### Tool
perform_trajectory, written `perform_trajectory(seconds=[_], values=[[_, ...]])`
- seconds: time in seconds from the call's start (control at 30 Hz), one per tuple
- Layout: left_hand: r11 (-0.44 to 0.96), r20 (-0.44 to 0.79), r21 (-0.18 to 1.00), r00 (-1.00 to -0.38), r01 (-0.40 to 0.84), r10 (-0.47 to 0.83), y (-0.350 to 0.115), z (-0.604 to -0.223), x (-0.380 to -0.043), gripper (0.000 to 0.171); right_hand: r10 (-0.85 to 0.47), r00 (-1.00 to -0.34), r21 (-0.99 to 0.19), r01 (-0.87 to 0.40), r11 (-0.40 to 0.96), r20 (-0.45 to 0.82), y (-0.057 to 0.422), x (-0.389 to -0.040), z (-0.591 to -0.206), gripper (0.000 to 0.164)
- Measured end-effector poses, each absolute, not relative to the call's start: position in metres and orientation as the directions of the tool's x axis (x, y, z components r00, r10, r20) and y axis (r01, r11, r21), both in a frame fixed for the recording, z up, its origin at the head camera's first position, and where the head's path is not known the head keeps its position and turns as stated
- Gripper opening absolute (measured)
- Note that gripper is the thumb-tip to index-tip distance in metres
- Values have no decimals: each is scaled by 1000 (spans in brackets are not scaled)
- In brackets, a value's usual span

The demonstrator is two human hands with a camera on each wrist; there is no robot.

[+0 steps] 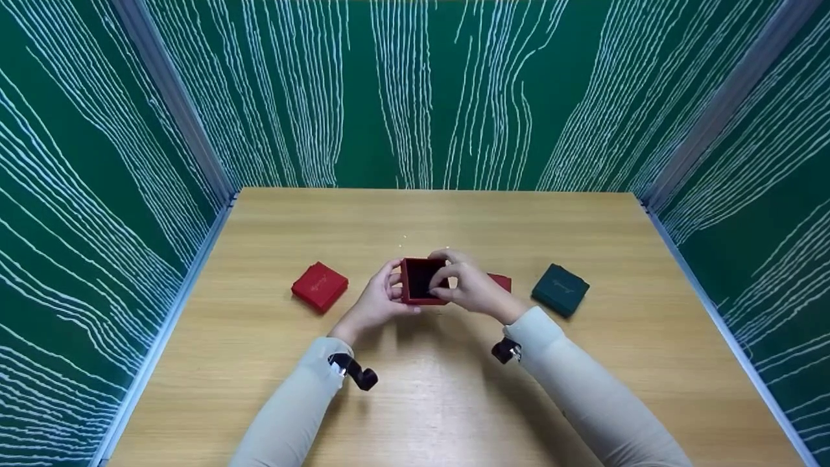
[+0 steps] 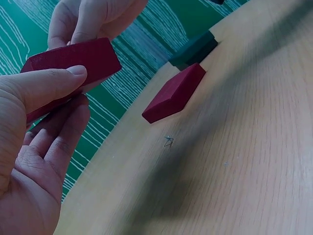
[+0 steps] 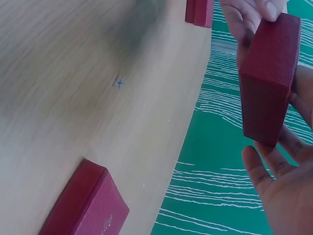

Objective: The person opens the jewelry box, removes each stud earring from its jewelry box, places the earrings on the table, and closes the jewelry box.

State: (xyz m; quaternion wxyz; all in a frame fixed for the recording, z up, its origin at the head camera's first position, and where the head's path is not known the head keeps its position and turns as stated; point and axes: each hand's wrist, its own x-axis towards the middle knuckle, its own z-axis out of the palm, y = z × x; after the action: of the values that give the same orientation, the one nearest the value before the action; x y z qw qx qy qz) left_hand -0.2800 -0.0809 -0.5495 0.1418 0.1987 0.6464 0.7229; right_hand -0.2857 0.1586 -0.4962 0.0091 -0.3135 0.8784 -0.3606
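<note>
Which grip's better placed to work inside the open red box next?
Right, I'd say. The right grip already has its fingertips at the box's open mouth. The left grip is busy holding the open red box by its outer walls, so it probably serves best as support.

"How do the arms lie?"
"Left forearm and right forearm reach forward, angling inward."
"Left grip?"
"Clasping, thumb opposite fingers."
"Right grip?"
"Close by, index finger bent toward its thumb; contact unclear."
</note>
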Motion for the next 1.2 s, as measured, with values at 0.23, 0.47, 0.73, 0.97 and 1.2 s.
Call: perform_trajectory(seconds=[0.23,0.47,0.73,0.97,1.2], values=[[-147,110,988,-884,47,454,-83,-553,-281,103,-518,-839,-744,-453,491,169,158,-285,-497,8],[-140,100,989,-899,44,427,-85,-555,-283,104,-465,-874,-788,-384,480,143,164,-286,-497,7],[-151,80,988,-909,19,410,-88,-554,-282,105,-413,-892,-771,-393,502,186,172,-287,-500,8],[-140,89,989,-919,37,385,-93,-553,-283,103,-422,-874,-764,-440,472,242,178,-288,-505,7],[-125,91,991,-931,49,354,-99,-549,-283,105,-441,-874,-762,-423,490,202,184,-290,-517,7]])
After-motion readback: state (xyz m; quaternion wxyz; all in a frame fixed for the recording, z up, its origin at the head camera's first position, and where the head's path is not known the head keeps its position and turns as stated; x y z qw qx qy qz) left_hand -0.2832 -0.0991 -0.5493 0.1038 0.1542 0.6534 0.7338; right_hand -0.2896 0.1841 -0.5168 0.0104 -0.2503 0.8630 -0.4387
